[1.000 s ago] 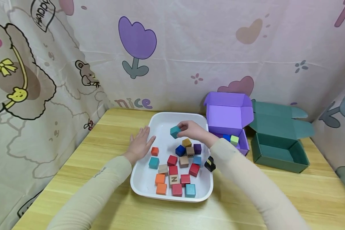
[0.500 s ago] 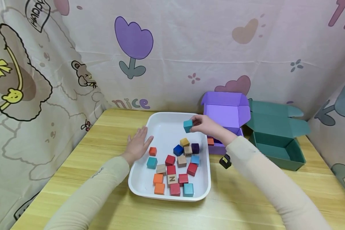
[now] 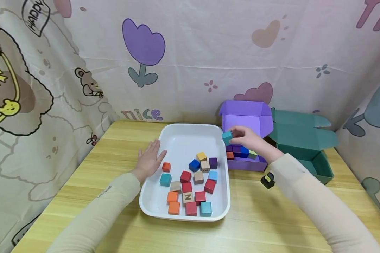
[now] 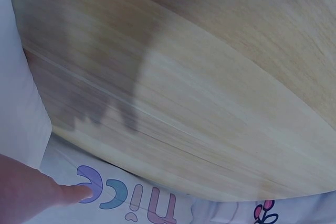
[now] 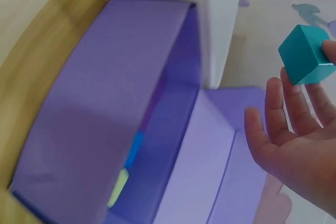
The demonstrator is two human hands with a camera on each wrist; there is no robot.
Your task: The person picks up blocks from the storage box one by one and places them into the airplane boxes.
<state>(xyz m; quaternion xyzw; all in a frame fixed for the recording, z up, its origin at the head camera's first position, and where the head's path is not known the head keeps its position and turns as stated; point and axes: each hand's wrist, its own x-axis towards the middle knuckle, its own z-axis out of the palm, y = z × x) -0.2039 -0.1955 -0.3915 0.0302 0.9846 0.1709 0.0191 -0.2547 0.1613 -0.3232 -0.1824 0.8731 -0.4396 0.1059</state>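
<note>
A teal cube (image 3: 227,138) is pinched between the thumb and fingers of my right hand (image 3: 248,138), held up over the left part of the open purple box (image 3: 247,165). In the right wrist view the same teal block (image 5: 303,56) shows at the fingertips, with the purple box wall (image 5: 100,93) beside the hand. Inside that box lie several cubes, among them a blue cube (image 3: 244,152) and an orange cube (image 3: 229,155). My left hand (image 3: 148,161) rests with straight fingers at the left rim of the white tray (image 3: 190,131).
Several cubes lie in the tray, including a yellow cube (image 3: 201,156), a wooden cube with an N (image 3: 188,197) and a teal cube (image 3: 206,208). An open green box (image 3: 313,163) stands right of the purple one. A patterned curtain (image 3: 193,63) hangs behind the table.
My right hand has carried the teal cube rightward from above the tray to the purple box. The left hand has stayed at the tray's rim. The head view has shifted slightly.
</note>
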